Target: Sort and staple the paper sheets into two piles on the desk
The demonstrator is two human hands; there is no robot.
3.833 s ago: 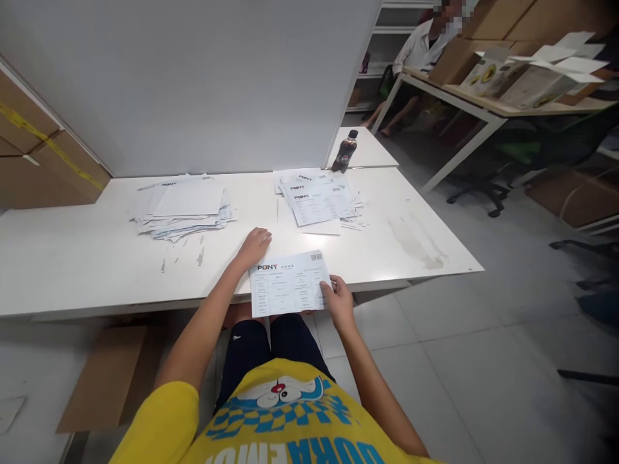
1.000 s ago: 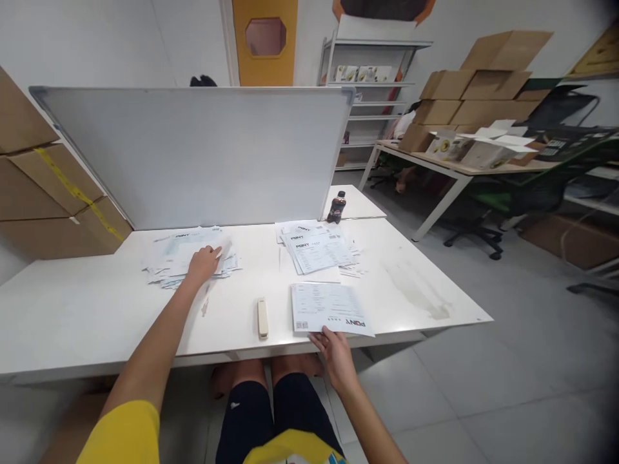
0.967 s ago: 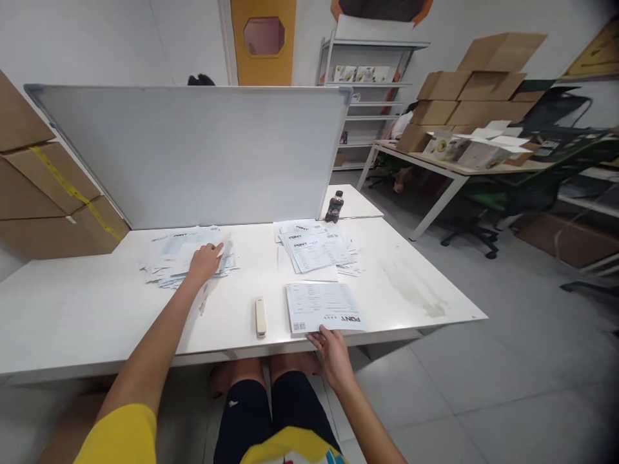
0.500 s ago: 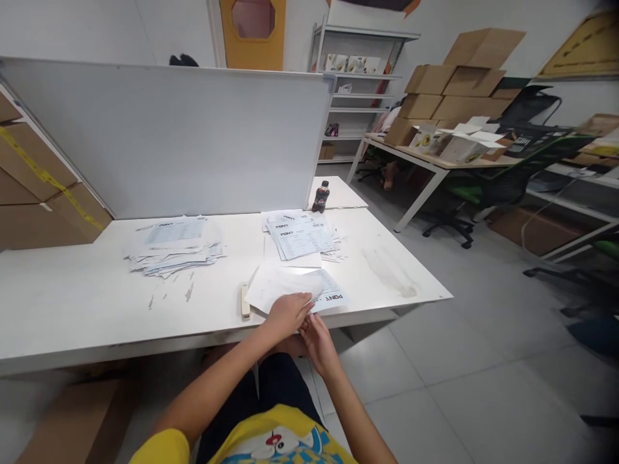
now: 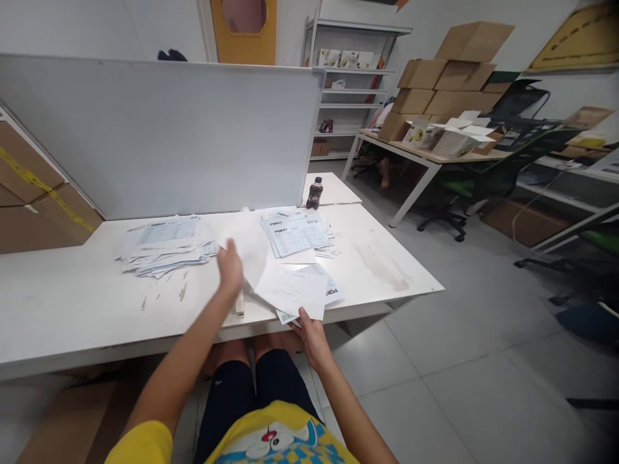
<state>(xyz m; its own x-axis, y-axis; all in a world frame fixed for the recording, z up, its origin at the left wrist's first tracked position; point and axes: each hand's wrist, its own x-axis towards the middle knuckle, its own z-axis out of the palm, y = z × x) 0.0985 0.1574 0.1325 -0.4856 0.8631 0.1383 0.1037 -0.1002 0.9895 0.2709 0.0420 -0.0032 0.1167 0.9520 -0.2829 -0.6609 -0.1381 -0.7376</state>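
plainly, right hand pinches paper printed "pony"

Pale blue forms printed in black contrast with a white surface at center; a yellow, blue-checkered shirt colors the bottom of the frame.

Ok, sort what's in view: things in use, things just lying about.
In use: sheets in the right hand; blurred sheet by the left hand; left paper stack; probably right paper stack and cream tool.
Lying about, apparently: drink bottle; cardboard boxes; whiteboard; office chair.
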